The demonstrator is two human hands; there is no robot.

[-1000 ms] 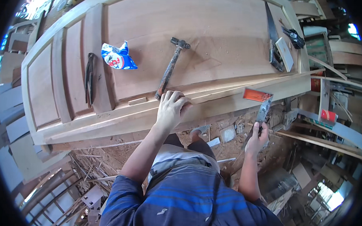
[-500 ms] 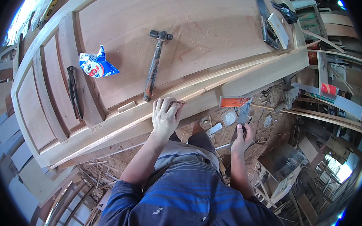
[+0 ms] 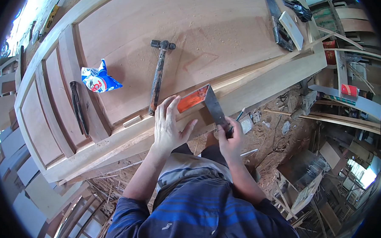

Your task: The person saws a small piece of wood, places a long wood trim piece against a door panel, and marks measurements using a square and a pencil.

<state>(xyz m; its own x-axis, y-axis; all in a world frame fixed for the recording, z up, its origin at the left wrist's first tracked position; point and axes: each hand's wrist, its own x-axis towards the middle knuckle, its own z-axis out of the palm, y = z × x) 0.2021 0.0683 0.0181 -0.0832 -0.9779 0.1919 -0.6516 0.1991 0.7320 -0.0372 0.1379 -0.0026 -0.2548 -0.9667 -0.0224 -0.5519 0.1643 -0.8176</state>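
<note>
Pliers [image 3: 78,109], dark, handles toward the near edge, lie on the left part of the panelled door [image 3: 121,43]. Right of them: crumpled blue-and-white packet [image 3: 101,79]. Small wood block [image 3: 132,121] by the near edge. Ball-peen hammer [image 3: 157,77] next, head toward the far edge, worn handle pointing near.

Left hand [image 3: 168,125]: open, fingers forward, thumb out, at the near edge by the hammer's handle end. Can't tell if it touches the orange arm beside it.

Square [image 3: 215,106]: L-shaped, at the door's near edge, right of the left hand. One arm orange with dark scuffs, other flat dull grey metal; corner points to the far edge. Right hand [image 3: 231,141]: closed around the grey arm's near end.

Thin wood strip [image 3: 282,60] runs along the near edge. Handsaw [image 3: 278,27] and pale board [image 3: 291,30] near the right end.
</note>
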